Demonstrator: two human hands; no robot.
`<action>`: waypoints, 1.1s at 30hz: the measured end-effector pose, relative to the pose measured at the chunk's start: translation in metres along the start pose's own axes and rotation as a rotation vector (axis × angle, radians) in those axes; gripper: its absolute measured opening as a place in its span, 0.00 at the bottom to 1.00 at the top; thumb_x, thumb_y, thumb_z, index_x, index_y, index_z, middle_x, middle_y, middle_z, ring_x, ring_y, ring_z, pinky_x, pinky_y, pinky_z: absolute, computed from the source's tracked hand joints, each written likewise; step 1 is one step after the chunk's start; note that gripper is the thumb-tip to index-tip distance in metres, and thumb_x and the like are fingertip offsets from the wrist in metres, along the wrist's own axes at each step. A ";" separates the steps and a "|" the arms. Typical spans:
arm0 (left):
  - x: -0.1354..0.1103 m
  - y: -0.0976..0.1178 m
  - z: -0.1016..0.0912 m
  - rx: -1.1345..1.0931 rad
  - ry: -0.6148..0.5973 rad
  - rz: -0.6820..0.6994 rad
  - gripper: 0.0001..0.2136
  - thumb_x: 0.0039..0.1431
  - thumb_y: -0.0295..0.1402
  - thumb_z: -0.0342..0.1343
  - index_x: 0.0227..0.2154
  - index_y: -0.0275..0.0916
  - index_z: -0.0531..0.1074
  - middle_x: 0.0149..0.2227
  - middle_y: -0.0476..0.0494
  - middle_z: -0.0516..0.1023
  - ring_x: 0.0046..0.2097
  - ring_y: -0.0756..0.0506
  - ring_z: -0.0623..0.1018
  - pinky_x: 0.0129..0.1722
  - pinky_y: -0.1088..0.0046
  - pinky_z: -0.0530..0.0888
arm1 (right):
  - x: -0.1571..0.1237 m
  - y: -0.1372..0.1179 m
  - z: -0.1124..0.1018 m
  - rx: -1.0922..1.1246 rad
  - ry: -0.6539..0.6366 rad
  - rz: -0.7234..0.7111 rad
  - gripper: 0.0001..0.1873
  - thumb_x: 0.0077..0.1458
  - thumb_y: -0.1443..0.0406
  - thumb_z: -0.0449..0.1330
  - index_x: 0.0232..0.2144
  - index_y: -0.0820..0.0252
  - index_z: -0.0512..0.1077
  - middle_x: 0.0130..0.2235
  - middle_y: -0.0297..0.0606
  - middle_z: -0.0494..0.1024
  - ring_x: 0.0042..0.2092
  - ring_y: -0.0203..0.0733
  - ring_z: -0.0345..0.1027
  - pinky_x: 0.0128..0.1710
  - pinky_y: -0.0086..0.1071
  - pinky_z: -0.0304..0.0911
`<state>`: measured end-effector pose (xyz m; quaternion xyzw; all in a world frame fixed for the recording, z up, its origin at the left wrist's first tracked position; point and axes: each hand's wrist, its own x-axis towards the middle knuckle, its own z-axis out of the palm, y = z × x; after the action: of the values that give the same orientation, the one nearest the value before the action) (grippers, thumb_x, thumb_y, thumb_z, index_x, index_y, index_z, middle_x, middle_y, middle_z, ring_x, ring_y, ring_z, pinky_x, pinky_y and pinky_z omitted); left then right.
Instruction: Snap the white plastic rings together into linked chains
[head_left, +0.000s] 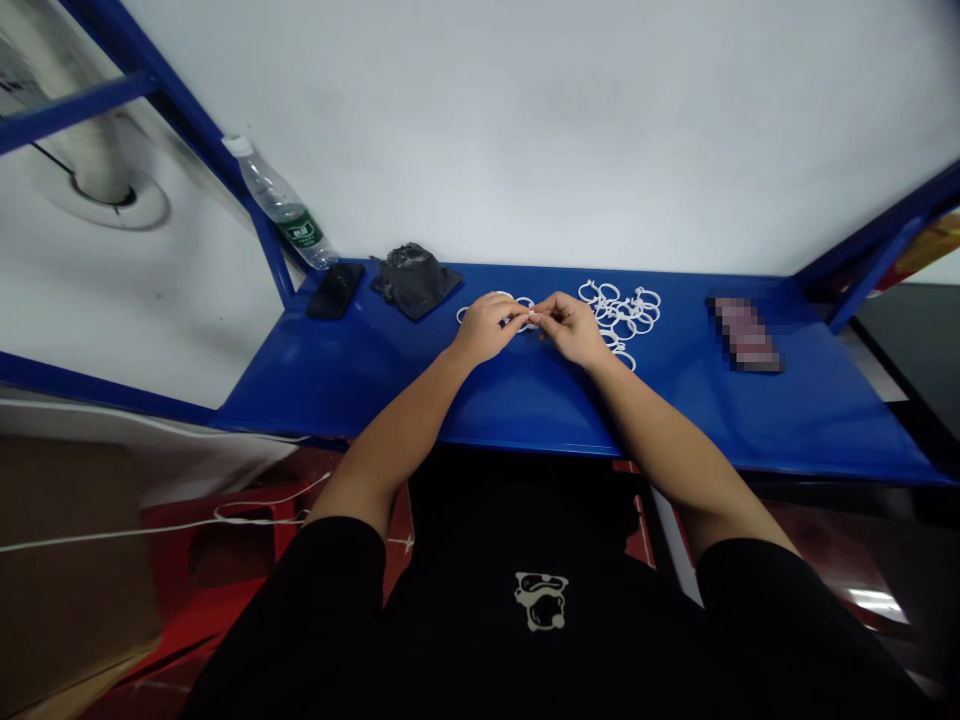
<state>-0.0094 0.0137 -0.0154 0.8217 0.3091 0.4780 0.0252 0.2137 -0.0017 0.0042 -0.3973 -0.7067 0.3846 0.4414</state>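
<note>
Hands (480,330), fingertips pinched together on a small white piece (533,316) nearer the back edge of the tabletop (525,415), might drop it through slack grip.

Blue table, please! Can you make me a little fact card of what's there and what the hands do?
Table: blue
Hands: left hand and right hand pinch a small white piece
White rings: heaped by the right hand, more near the left
Left side: black pouch, flat black object, tilted bottle
Right side: blurred-out object
</note>
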 end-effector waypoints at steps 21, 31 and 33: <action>-0.003 -0.016 -0.005 0.185 0.053 -0.182 0.04 0.72 0.30 0.65 0.40 0.45 0.83 0.43 0.42 0.86 0.47 0.38 0.80 0.50 0.57 0.75 | 0.010 0.002 -0.069 -0.681 0.000 0.031 0.19 0.63 0.64 0.70 0.56 0.49 0.86 0.45 0.42 0.91 0.46 0.55 0.83 0.50 0.51 0.76; -0.004 -0.017 0.000 0.130 0.072 -0.162 0.03 0.72 0.33 0.68 0.40 0.45 0.83 0.42 0.42 0.86 0.45 0.39 0.81 0.50 0.55 0.76 | 0.014 0.049 -0.113 -0.818 0.043 0.211 0.13 0.54 0.63 0.77 0.44 0.51 0.89 0.34 0.41 0.85 0.40 0.54 0.80 0.45 0.53 0.76; -0.004 -0.016 0.000 0.096 0.016 -0.186 0.03 0.73 0.34 0.68 0.40 0.44 0.84 0.42 0.42 0.86 0.46 0.39 0.81 0.51 0.55 0.76 | 0.015 0.046 -0.107 -0.865 0.049 0.248 0.12 0.53 0.64 0.76 0.42 0.52 0.89 0.34 0.43 0.85 0.41 0.56 0.79 0.43 0.53 0.75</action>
<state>-0.0183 0.0243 -0.0233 0.7859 0.4068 0.4648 0.0275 0.3192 0.0501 0.0011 -0.6357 -0.7390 0.0943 0.2020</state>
